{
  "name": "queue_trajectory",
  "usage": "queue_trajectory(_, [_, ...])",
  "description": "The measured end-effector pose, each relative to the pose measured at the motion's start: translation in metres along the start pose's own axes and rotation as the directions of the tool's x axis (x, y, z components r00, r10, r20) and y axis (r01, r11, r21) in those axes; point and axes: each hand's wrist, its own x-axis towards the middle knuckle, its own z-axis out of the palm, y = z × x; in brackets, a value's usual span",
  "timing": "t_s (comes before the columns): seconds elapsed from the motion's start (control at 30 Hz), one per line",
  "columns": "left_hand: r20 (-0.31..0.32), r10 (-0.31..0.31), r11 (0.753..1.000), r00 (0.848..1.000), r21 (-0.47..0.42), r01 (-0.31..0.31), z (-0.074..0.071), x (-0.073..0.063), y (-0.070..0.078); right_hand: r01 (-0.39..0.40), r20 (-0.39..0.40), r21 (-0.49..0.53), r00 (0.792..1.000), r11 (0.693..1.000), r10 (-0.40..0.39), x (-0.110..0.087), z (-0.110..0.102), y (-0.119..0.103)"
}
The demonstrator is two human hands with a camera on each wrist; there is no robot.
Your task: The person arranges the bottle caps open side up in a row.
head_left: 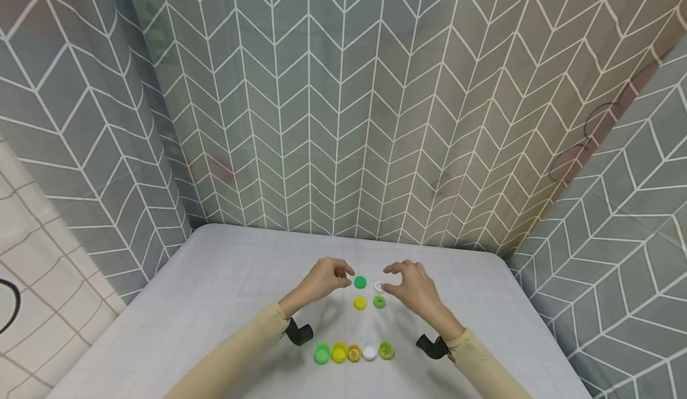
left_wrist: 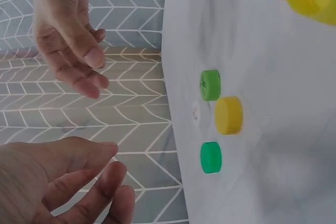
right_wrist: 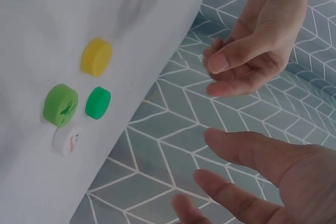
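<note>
My left hand (head_left: 325,278) hovers over the table with loosely bent fingers and nothing in its grasp. Just to its right lies a dark green bottle cap (head_left: 360,282), top up. My right hand (head_left: 413,285) is likewise raised and bare, thumb and fingers apart. Its thumb overlaps the white bottle cap (head_left: 378,287) in the head view, while the right wrist view shows the hand away from the caps. Nearer the front, a yellow bottle cap (head_left: 359,303) and a light green bottle cap (head_left: 379,302) complete a small cluster.
Closer to the viewer runs a row of caps, hollow side up: green (head_left: 322,354), yellow (head_left: 339,353), darker yellow (head_left: 354,353), white (head_left: 369,352) and lime (head_left: 386,350). A pale cloth covers the table (head_left: 241,280). Patterned curtains (head_left: 343,118) hang behind and beside it.
</note>
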Motion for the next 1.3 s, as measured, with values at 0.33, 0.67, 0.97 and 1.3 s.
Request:
queue_trajectory(0.33, [0.014, -0.033, 0.999, 0.999, -0.019, 0.033, 0.010, 0.010, -0.015, 0.009, 0.028, 0.016, 1.000, 1.000, -0.009, 0.012, 0.012, -0.003])
queue_trajectory(0.67, [0.051, -0.063, 0.998, 0.997, 0.010, 0.062, 0.029, 0.016, -0.033, 0.012, 0.157, 0.084, 0.987, 0.996, -0.025, 0.023, 0.039, 0.004])
queue_trajectory(0.97, [0.092, -0.080, 0.997, 0.993, 0.009, 0.080, 0.044, 0.018, -0.043, -0.026, 0.284, 0.107, 0.959, 0.994, -0.005, 0.026, 0.060, 0.009])
queue_trajectory(1.3, [0.124, -0.087, 0.996, 0.988, 0.037, 0.083, 0.051, 0.017, -0.045, -0.010, 0.311, 0.073, 0.950, 0.997, -0.013, 0.023, 0.071, 0.014])
